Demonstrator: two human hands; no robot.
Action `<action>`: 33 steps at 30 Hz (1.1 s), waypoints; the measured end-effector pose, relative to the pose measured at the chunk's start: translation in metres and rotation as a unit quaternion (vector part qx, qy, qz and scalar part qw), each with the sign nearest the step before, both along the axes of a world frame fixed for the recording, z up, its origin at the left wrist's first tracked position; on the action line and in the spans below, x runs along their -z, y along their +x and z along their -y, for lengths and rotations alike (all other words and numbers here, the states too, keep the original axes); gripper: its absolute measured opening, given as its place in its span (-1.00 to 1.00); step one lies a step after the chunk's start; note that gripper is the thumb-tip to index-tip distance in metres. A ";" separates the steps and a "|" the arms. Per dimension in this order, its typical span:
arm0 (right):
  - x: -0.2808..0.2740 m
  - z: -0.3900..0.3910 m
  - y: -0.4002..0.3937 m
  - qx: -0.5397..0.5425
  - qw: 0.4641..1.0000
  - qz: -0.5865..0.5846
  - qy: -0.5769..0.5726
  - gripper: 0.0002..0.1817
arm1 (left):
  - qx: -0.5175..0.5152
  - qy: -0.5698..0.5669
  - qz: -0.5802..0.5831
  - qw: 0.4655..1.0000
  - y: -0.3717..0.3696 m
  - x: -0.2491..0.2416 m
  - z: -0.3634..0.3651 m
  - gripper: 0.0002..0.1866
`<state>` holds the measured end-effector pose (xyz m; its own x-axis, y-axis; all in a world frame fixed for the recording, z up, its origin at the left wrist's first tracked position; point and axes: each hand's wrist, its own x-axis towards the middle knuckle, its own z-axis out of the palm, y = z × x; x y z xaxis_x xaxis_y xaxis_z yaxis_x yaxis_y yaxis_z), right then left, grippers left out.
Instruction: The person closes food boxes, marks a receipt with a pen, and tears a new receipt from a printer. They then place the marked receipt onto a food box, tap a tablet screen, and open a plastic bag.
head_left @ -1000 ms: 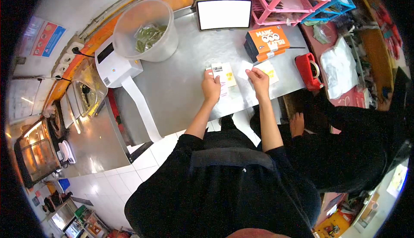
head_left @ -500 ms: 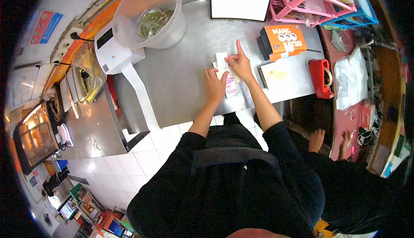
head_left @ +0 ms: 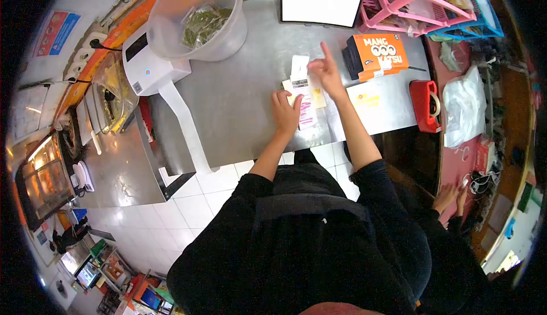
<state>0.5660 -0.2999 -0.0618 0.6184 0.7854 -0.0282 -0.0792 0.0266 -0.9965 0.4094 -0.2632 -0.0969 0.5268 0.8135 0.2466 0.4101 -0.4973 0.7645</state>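
A long printed paper slip [head_left: 303, 81] with dark print and pink markings lies on the steel counter. Beneath it shows a pale yellow paper [head_left: 319, 98]. My left hand [head_left: 286, 111] rests flat on the slip's left side, thumb and fingers spread. Just right of the slip's upper part is my right hand [head_left: 329, 75], index finger stretched out and the others loosely bent, with nothing visible in it. Close to my right wrist lies a stack of white paper [head_left: 364, 103] with orange print.
A label printer [head_left: 149, 64] trails a white paper strip. Around the counter are a clear tub [head_left: 228, 41] of packets, a tablet [head_left: 320, 2], orange boxes [head_left: 387, 53], a red tape dispenser [head_left: 420, 107] and a pink basket [head_left: 399, 7]. Another person's hand [head_left: 447, 196] is at lower right.
My right hand has moved up and right off the slip, uncovering its upper part and the yellow paper. My left hand stays in place. The other person's hands have shifted right.
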 end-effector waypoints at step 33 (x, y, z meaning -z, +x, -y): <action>0.019 0.008 -0.025 -0.018 0.967 0.199 -0.156 -0.15 | 0.004 0.099 0.041 0.994 0.000 0.005 0.000 -0.65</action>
<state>0.5414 -0.3079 -0.0812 0.6020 0.7979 -0.0328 0.3163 -0.2760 -0.9076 0.4091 -0.2628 -0.1017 0.5045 0.7407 0.4437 0.3462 -0.6443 0.6819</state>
